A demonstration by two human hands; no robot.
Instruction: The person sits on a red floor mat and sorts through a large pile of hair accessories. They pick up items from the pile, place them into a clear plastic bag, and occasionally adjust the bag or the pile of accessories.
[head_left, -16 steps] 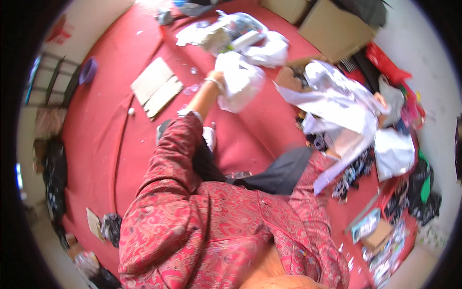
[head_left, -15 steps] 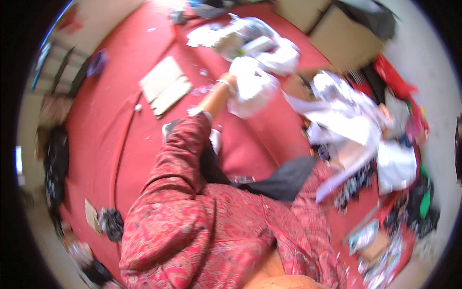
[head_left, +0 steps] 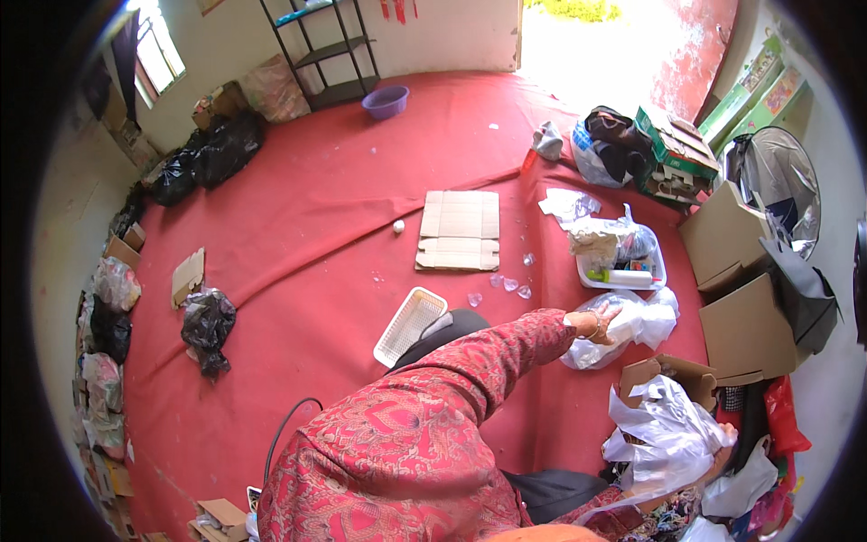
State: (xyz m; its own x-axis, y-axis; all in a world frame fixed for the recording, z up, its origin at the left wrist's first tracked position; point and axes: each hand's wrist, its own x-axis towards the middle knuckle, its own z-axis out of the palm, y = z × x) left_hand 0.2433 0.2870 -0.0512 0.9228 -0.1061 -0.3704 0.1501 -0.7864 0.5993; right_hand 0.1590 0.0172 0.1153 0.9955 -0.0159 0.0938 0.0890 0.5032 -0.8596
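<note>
1. Beneath the left hand [head_left: 593, 326], a translucent white plastic bag [head_left: 592, 355] rests on the red floor covering [head_left: 316, 262]; half a second ago it was a blurred bundle there, so it seems settled. Whether these fingers grip, I cannot tell.
2. Right hand [head_left: 722, 444]: fingers grasping a crumpled white plastic sheet [head_left: 664, 440].
3. Just beyond the left fingers: a white rectangular tray [head_left: 662, 267].

Red floor [head_left: 298, 203], pale walls [head_left: 442, 41], black shelf rack [head_left: 333, 51], bright window [head_left: 161, 50].
</note>
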